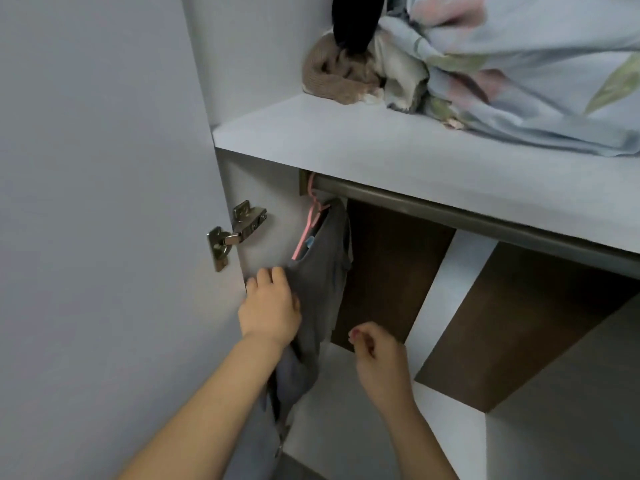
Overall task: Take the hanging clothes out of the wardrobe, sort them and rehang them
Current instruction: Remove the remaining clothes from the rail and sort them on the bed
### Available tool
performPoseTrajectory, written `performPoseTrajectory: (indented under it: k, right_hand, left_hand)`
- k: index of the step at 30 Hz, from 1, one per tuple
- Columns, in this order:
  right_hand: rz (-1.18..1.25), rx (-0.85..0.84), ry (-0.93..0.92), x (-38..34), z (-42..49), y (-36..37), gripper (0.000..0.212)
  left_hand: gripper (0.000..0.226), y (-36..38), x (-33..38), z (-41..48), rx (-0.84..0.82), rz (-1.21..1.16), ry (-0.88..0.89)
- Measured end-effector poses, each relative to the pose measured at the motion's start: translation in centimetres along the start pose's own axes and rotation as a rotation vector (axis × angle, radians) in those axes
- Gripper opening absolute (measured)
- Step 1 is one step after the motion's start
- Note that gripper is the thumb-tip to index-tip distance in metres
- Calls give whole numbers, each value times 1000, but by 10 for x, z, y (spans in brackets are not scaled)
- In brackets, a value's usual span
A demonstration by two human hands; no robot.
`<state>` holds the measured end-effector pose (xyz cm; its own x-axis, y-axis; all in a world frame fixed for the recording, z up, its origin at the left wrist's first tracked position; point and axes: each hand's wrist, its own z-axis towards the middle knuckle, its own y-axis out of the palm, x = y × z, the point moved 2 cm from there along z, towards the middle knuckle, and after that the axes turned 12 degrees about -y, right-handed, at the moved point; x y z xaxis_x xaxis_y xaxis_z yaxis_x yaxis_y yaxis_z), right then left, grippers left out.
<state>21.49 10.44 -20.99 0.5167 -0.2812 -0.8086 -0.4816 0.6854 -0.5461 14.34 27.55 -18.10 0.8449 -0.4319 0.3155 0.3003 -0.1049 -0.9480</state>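
A grey garment (320, 271) hangs on a pink hanger (306, 230) at the far left end of the wardrobe's metal rail (450, 213). My left hand (270, 304) rests against the garment's left side, fingers curled over its edge next to the wardrobe's side wall. My right hand (375, 358) hovers a little to the right of the garment, fingers loosely curled, holding nothing. The rest of the rail to the right is bare.
The open wardrobe door (104, 202) stands at the left, with a metal hinge (237, 230). On the shelf (381, 150) above the rail lie a floral blue quilt (519, 81), a brown knit item (332, 77) and something black (356, 22).
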Motion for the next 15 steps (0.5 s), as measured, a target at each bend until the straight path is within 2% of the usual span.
performPoseTrajectory:
  k: [4, 10, 15]
  right_hand:
    - [-19, -69, -35, 7, 40, -12, 12]
    - [-47, -91, -23, 33, 70, -30, 14]
    - [-21, -93, -5, 41, 77, -36, 16]
  left_hand:
    - [30, 9, 20, 34, -91, 53, -41]
    - [25, 27, 36, 55, -32, 70, 7]
    - [29, 22, 48, 48, 102, 44, 38]
